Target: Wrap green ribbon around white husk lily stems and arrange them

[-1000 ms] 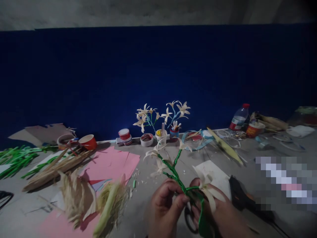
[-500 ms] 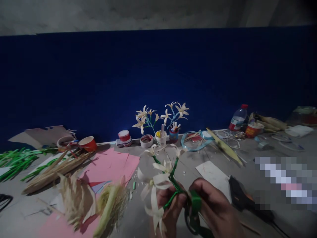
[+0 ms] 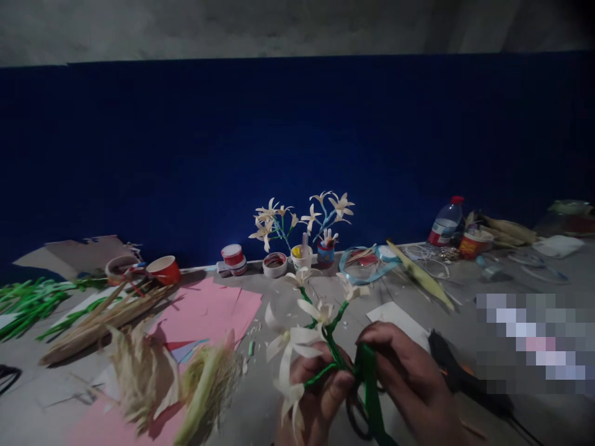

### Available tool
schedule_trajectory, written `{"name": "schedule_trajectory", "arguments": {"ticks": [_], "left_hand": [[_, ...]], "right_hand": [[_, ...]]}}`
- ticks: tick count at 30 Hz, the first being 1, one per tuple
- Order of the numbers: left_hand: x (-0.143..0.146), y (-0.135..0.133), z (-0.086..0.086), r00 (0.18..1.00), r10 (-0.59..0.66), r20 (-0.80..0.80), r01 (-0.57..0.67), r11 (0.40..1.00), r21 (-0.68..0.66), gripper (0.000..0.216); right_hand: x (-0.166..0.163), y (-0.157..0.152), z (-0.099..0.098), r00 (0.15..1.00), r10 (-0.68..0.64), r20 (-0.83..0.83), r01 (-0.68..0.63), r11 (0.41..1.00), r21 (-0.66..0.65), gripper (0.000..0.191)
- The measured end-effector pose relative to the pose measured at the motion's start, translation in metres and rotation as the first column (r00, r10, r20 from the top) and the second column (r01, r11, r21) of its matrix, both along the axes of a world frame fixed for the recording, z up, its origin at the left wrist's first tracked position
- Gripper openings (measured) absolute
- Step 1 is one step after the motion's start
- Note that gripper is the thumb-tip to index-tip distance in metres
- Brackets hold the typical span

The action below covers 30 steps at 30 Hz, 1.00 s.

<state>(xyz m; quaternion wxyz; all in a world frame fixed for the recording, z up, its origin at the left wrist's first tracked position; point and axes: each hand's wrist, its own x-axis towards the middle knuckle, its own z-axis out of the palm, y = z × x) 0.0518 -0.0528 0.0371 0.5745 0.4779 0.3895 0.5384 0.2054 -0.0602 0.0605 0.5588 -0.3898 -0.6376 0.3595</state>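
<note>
Two bare hands work low in the view. The left hand [image 3: 320, 387] is closed around a green stem [image 3: 335, 350], thumb against fingers, near the bottom centre. Four pale flowers [image 3: 317, 311] show on its branches. The right hand [image 3: 413, 378], just beside it, pinches one strip of green tape [image 3: 373, 387] that hangs downward. One dark loop [image 3: 357, 418], partly hidden, shows below the hands.

Right of the hands are one sheet of white paper [image 3: 395, 317] and one black glue gun [image 3: 458, 375]. To the left lie pink sheets [image 3: 209, 310], dry husks [image 3: 142, 381] and one pale stalk [image 3: 201, 396].

Behind, four containers stand in a row: a lidded jar [image 3: 233, 258]; a white tub [image 3: 275, 265], dark red inside; a white cup [image 3: 302, 257] with something yellow and a stick; a small pot [image 3: 326, 254] of white sticks. Two flower sprays rise there, left [image 3: 274, 220] and right [image 3: 331, 210]; their bases are unclear.

Far right, one red-capped bottle [image 3: 446, 223] stands beside one filled orange tub [image 3: 475, 244].
</note>
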Motion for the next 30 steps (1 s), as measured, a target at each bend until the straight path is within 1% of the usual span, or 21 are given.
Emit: {"name": "schedule_trajectory", "arguments": {"ticks": [3, 5, 6, 8, 10, 12, 13, 14, 15, 16, 17, 19, 20, 21, 22, 23, 24, 25, 26, 28, 30], "left_hand": [[0.001, 0.002, -0.005, 0.999, 0.004, -0.032, -0.004, 1.0, -0.027, 0.029], [0.002, 0.003, -0.005, 1.0, 0.009, -0.029, -0.01, 0.999, -0.036, 0.029], [0.002, 0.003, -0.003, 1.0, 0.001, -0.021, -0.001, 1.0, -0.029, 0.028], [0.003, 0.004, 0.0, 0.999, -0.037, 0.006, 0.037, 0.999, -0.004, 0.027], [0.003, 0.005, 0.004, 0.997, -0.072, 0.026, 0.072, 0.997, 0.013, 0.025], [0.003, 0.006, 0.007, 0.995, -0.096, 0.032, 0.096, 0.995, 0.009, 0.024], [0.003, 0.006, 0.007, 0.994, -0.108, 0.023, 0.108, 0.994, 0.004, 0.024], [0.003, 0.006, 0.007, 0.993, -0.115, 0.008, 0.115, 0.993, 0.0, 0.024], [0.003, 0.006, 0.007, 0.994, -0.112, -0.003, 0.112, 0.994, -0.008, 0.024], [0.003, 0.005, 0.007, 0.995, -0.099, -0.007, 0.098, 0.995, -0.021, 0.024], [0.003, 0.005, 0.006, 0.997, -0.08, -0.007, 0.08, 0.996, -0.03, 0.024], [0.003, 0.004, 0.006, 0.999, -0.053, 0.007, 0.053, 0.998, -0.03, 0.025], [0.003, 0.004, 0.005, 0.998, -0.058, 0.01, 0.058, 0.998, -0.023, 0.025], [0.003, 0.004, 0.005, 0.997, -0.076, -0.003, 0.075, 0.997, -0.007, 0.025], [0.002, 0.005, 0.004, 0.995, -0.094, -0.03, 0.094, 0.996, 0.006, 0.025], [0.002, 0.006, 0.004, 0.993, -0.105, -0.059, 0.106, 0.994, 0.016, 0.026], [0.002, 0.007, 0.002, 0.99, -0.109, -0.085, 0.111, 0.994, 0.022, 0.027], [0.001, 0.009, 0.001, 0.989, -0.104, -0.105, 0.108, 0.994, 0.028, 0.027], [0.0, 0.01, -0.001, 0.989, -0.092, -0.114, 0.097, 0.995, 0.034, 0.028], [-0.001, 0.012, -0.005, 0.992, -0.075, -0.1, 0.08, 0.996, 0.046, 0.027], [-0.003, 0.012, -0.008, 0.995, -0.064, -0.079, 0.068, 0.997, 0.047, 0.027]], "right_hand": [[0.002, 0.004, -0.004, 0.984, -0.13, 0.126, 0.099, 0.969, 0.224, 0.012], [0.001, 0.007, -0.007, 0.959, -0.185, 0.216, 0.111, 0.943, 0.312, 0.011], [0.001, 0.008, -0.009, 0.953, -0.197, 0.23, 0.115, 0.938, 0.327, 0.011], [-0.002, 0.008, -0.011, 0.969, -0.193, 0.153, 0.146, 0.95, 0.276, 0.013], [-0.005, 0.008, -0.012, 0.989, -0.15, -0.015, 0.151, 0.983, 0.107, 0.016], [-0.007, 0.008, -0.011, 0.982, -0.099, -0.16, 0.09, 0.994, -0.062, 0.018], [-0.007, 0.009, -0.01, 0.978, -0.085, -0.191, 0.067, 0.993, -0.102, 0.017], [-0.006, 0.009, -0.01, 0.98, -0.082, -0.184, 0.065, 0.993, -0.097, 0.014], [-0.004, 0.01, -0.009, 0.985, -0.094, -0.144, 0.088, 0.995, -0.043, 0.011], [-0.001, 0.011, -0.009, 0.991, -0.11, -0.074, 0.114, 0.992, 0.051, 0.011], [0.002, 0.011, -0.009, 0.992, -0.128, 0.016, 0.123, 0.979, 0.162, 0.017], [0.007, 0.012, -0.011, 0.965, -0.161, 0.206, 0.077, 0.929, 0.362, 0.029], [0.009, 0.012, -0.012, 0.948, -0.178, 0.262, 0.054, 0.907, 0.419, 0.032], [0.01, 0.012, -0.014, 0.941, -0.188, 0.281, 0.046, 0.894, 0.446, 0.032], [0.009, 0.011, -0.015, 0.948, -0.194, 0.251, 0.066, 0.895, 0.441, 0.03], [0.007, 0.01, -0.015, 0.966, -0.195, 0.169, 0.111, 0.905, 0.41, 0.025], [0.004, 0.009, -0.015, 0.982, -0.183, 0.042, 0.158, 0.927, 0.341, 0.02], [0.001, 0.008, -0.013, 0.98, -0.164, -0.116, 0.188, 0.952, 0.24, 0.018], [-0.001, 0.008, -0.009, 0.947, -0.152, -0.283, 0.193, 0.973, 0.124, 0.02], [0.0, 0.01, 0.0, 0.811, -0.157, -0.563, 0.13, 0.988, -0.088, 0.023], [0.013, 0.013, 0.012, 0.668, -0.204, -0.715, 0.051, 0.972, -0.23, 0.024]]}}
